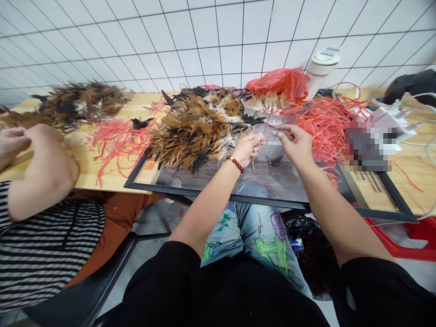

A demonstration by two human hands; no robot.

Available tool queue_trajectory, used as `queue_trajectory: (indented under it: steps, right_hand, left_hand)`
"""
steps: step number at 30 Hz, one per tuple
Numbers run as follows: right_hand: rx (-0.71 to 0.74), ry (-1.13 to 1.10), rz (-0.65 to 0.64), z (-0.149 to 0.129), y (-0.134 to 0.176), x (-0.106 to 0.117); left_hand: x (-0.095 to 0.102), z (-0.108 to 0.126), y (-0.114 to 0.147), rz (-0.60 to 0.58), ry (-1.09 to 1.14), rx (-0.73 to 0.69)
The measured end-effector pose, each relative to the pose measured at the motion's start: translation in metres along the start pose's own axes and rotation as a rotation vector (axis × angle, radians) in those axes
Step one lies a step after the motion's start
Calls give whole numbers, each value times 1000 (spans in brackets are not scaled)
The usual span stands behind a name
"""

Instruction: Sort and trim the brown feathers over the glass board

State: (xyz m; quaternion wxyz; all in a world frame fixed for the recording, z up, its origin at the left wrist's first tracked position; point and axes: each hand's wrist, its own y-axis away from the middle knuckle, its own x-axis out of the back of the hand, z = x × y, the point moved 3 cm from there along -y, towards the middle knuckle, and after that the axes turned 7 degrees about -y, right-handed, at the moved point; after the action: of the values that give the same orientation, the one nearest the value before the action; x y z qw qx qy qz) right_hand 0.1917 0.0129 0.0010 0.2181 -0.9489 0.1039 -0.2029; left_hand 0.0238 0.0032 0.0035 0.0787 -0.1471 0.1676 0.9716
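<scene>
My left hand [248,149], with a beaded bracelet [235,163] at its wrist, is closed in a pinch over the framed board. A small pale feather end [261,135] shows at its fingertips. To the right, my right hand [297,141] pinches thumb against forefinger, where a thin strand seems to reach the tips; its detail is too small to make out. Beside my left hand lies a big heap of brown and black feathers [194,122]. Just past my right hand spreads a tangle of pink-red plastic strands [323,125].
A red plastic bag [281,84], pale feather bunches [269,103] and a white cup [322,68] stand along the tiled wall. White chargers with cables [397,120] lie right. At left, a person in a striped top [51,236] sits near more feathers [85,100] and pink strands [117,141].
</scene>
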Motion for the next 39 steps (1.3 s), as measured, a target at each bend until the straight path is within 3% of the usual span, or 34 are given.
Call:
queue_trajectory:
  steps: [4, 11, 21, 28, 39]
  right_hand:
    - [203, 168, -185, -12, 9, -8]
    - [166, -25, -347, -9, 15, -22]
    - [202, 26, -20, -4, 4, -5]
    - [345, 217, -155, -15, 14, -12]
    - [377, 434, -225, -14, 17, -15]
  left_hand:
    - [-5, -2, 3, -35, -107, -20]
    - [-4, -6, 1, -25, -128, -20]
    - [-3, -1, 2, -78, 6, -53]
    - [-7, -3, 3, -41, -29, -72]
    - [-3, -4, 1, -15, -69, -72]
